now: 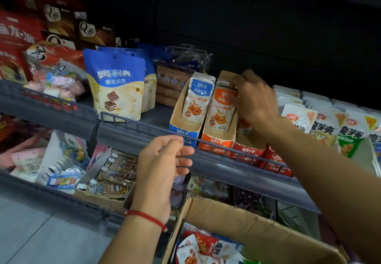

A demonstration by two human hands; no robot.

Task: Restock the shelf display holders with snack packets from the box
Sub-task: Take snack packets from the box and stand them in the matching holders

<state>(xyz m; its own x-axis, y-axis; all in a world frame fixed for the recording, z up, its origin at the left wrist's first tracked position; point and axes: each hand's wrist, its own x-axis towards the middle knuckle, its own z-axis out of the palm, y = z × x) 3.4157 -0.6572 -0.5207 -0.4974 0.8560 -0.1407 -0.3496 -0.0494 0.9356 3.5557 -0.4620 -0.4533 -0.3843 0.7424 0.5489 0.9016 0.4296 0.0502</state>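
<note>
Right hand point(254, 98) reaches onto the shelf point(156, 117), fingers curled over the top of the orange packets point(221, 109) in the orange display holder point(218, 142), gripping the stack's upper right edge. Packets: small white pouches, orange label band up top, picture of reddish strips below, standing upright in a row. Just left, touching it, the blue display holder point(182, 132) with the same pouches under a blue band point(196, 100). Right of the orange holder, red display holders point(248, 152), mostly hidden by the arm.

Left hand point(162, 160) near the shelf's front rail point(144, 128), fingers loosely curled, holding nothing; red string bracelet point(146, 218) on the wrist.

Cardboard box point(253, 228) near, bottom right, open, with loose packets point(198, 247) in red, white and blue jumbled inside.

Far left on the shelf: blue-and-cream wafer bags point(115, 84). Right end: white and green packets point(329, 123) in rows.
</note>
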